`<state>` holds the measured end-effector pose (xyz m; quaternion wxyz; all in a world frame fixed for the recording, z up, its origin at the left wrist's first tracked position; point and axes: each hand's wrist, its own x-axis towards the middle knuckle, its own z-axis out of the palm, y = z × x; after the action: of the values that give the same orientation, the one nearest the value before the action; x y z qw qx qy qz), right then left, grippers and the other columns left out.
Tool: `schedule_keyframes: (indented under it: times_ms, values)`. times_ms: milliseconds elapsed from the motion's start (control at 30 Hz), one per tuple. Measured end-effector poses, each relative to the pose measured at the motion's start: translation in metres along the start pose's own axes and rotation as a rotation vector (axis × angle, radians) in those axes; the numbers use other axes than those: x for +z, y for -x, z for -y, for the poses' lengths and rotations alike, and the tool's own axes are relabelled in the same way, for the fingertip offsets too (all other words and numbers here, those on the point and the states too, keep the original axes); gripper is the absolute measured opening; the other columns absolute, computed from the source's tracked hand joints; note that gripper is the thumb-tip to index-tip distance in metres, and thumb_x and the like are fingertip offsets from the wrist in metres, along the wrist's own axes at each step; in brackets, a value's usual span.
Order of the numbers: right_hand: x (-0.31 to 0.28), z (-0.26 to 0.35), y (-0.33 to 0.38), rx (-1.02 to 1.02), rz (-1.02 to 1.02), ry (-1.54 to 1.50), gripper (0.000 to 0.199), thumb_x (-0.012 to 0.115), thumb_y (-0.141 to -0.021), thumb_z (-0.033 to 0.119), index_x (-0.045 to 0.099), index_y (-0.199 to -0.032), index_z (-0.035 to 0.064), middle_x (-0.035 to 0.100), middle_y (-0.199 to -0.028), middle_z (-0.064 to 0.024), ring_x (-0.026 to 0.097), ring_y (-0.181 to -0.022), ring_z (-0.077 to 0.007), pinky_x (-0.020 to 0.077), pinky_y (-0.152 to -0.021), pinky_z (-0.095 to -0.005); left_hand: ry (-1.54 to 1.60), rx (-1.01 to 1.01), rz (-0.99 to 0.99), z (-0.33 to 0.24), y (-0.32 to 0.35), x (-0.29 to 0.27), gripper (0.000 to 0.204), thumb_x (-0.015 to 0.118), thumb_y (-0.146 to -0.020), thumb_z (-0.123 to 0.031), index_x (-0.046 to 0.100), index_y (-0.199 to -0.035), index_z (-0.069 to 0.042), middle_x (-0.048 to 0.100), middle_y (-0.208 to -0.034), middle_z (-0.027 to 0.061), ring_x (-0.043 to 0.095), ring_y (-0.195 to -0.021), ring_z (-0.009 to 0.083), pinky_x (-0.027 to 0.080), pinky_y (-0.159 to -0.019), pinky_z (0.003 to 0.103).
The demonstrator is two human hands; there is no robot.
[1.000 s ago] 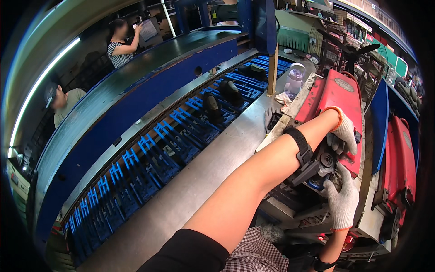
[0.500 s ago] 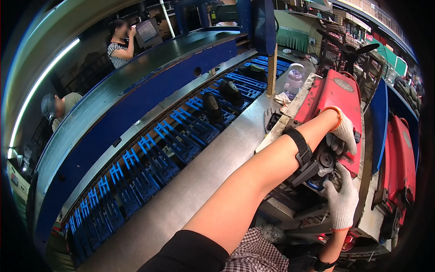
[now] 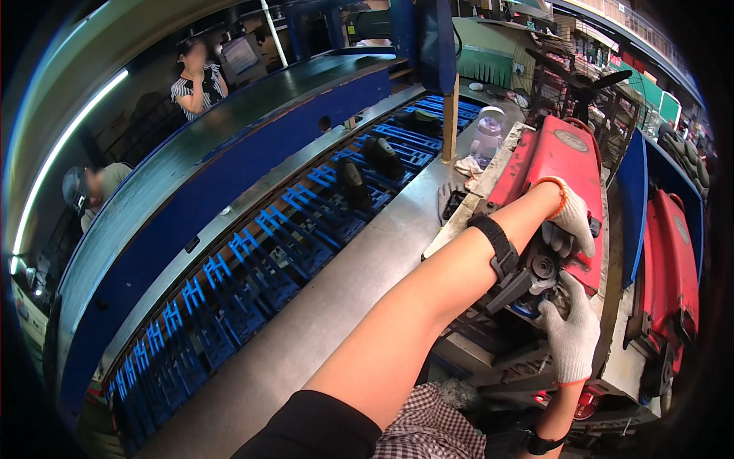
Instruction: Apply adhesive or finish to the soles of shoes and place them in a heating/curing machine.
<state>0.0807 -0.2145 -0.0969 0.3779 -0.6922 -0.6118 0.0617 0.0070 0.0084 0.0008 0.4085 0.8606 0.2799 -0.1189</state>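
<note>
The left hand (image 3: pixel 572 223), in a white knit glove, lies curled on the red metal machine housing (image 3: pixel 562 164), steadying it, while the right hand (image 3: pixel 569 329) just below clamps the dark round part (image 3: pixel 544 268) between them.

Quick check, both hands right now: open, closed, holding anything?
Left hand: gloved, fingers curled over the edge of the red machine.
Right hand: gloved, reaching up to the dark machine parts; grip cannot be told.
</note>
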Motion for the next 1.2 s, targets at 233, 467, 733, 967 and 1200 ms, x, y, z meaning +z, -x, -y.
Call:
schedule_keyframes:
  times_ms: [233, 467, 733, 967, 1200]
  values:
    - [-0.008, 0.0, 0.0, 0.004, -0.026, 0.092, 0.055, 0.082, -0.084, 0.021, 0.067, -0.135, 0.0098, 0.076, -0.118, -0.0163, 0.074, -0.107, -0.0321, 0.0573, -0.093, -0.0416, 0.003, 0.031, -0.013, -0.008, -0.005, 0.002, 0.05, 0.085, -0.082, -0.051, 0.079, -0.098, -0.004, 0.08, -0.09, 0.0056, 0.073, -0.072, 0.0152, 0.061, -0.068, 0.03]
    - [-0.007, 0.008, -0.001, -0.036, 0.009, 0.06, 0.057, 0.082, -0.083, 0.025, 0.067, -0.135, 0.0084, 0.075, -0.121, -0.0172, 0.072, -0.11, -0.0342, 0.0558, -0.097, -0.0429, 0.028, -0.001, -0.047, -0.002, 0.009, 0.004, 0.048, 0.08, -0.085, -0.049, 0.078, -0.095, -0.002, 0.079, -0.085, 0.0081, 0.071, -0.067, 0.0174, 0.06, -0.064, 0.031]
    - [-0.017, 0.011, 0.0, 0.002, 0.063, 0.037, 0.06, 0.081, -0.085, 0.027, 0.064, -0.139, 0.007, 0.074, -0.121, -0.0185, 0.072, -0.111, -0.0337, 0.0556, -0.097, -0.0424, 0.008, 0.003, -0.093, -0.005, 0.005, 0.007, 0.044, 0.08, -0.087, -0.048, 0.075, -0.093, -0.005, 0.076, -0.082, 0.0071, 0.068, -0.064, 0.0168, 0.056, -0.061, 0.03]
    - [-0.014, 0.0, 0.002, -0.057, 0.064, -0.004, 0.062, 0.077, -0.089, 0.031, 0.06, -0.143, 0.0056, 0.073, -0.121, -0.0228, 0.071, -0.114, -0.0366, 0.0544, -0.099, -0.0453, 0.014, -0.033, -0.143, -0.017, 0.02, 0.012, 0.036, 0.078, -0.084, -0.044, 0.068, -0.078, -0.01, 0.065, -0.067, 0.0012, 0.056, -0.056, 0.0119, 0.045, -0.053, 0.029]
    - [-0.004, -0.02, 0.002, -0.191, 0.013, -0.071, 0.055, 0.075, -0.092, 0.03, 0.059, -0.139, 0.0058, 0.071, -0.106, -0.0221, 0.071, -0.102, -0.0382, 0.0561, -0.089, -0.0472, -0.019, -0.07, -0.184, -0.02, 0.016, 0.016, 0.036, 0.081, -0.084, -0.041, 0.07, -0.08, -0.007, 0.063, -0.066, 0.001, 0.054, -0.056, 0.0101, 0.041, -0.052, 0.028]
